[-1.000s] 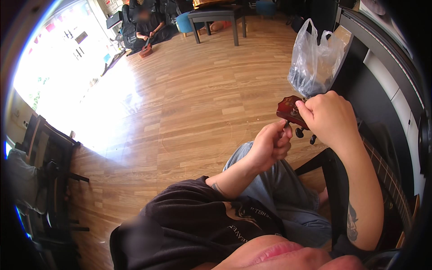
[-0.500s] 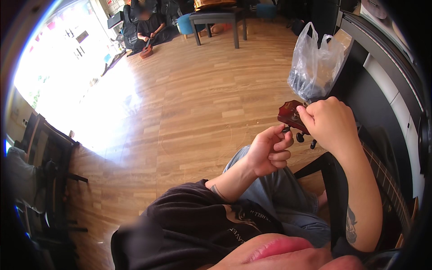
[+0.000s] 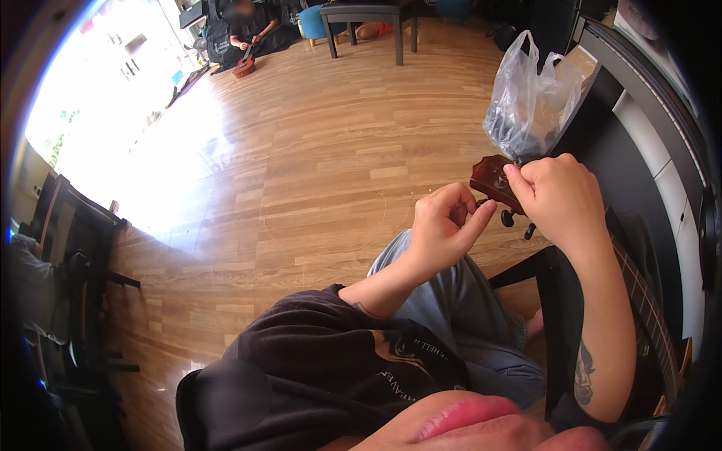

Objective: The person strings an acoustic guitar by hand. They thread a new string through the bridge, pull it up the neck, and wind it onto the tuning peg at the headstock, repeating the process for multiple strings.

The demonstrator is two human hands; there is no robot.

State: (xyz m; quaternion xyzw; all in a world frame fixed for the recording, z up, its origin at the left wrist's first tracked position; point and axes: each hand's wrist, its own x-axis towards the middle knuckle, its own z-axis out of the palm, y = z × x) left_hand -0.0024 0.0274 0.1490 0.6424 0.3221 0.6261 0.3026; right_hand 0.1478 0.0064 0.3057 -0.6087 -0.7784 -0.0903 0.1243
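The dark red headstock point(image 3: 489, 174) of a guitar points up and away from me, right of centre. Its fretted neck point(image 3: 639, 289) runs down along the right side, partly behind my right forearm. My right hand point(image 3: 564, 195) is closed around the headstock, thumb on its face; the other fingers are mostly hidden. My left hand point(image 3: 444, 229) pinches a black tuning peg point(image 3: 483, 201) on the headstock's left edge between thumb and forefinger. Two more black tuning pegs point(image 3: 508, 219) stick out below it, untouched.
A clear plastic bag point(image 3: 526, 105) stands beyond the headstock, beside a black piano-like case point(image 3: 602, 131). Dark furniture point(image 3: 68, 248) lines the left. Far off, a seated person point(image 3: 252, 30) holds a small brown ukulele point(image 3: 244, 66), near a black bench point(image 3: 365, 12).
My left hand has turned at the peg, from palm and curled fingers showing to its back showing, thumb now extended. My right hand keeps its hold. The whole view has shifted slightly.
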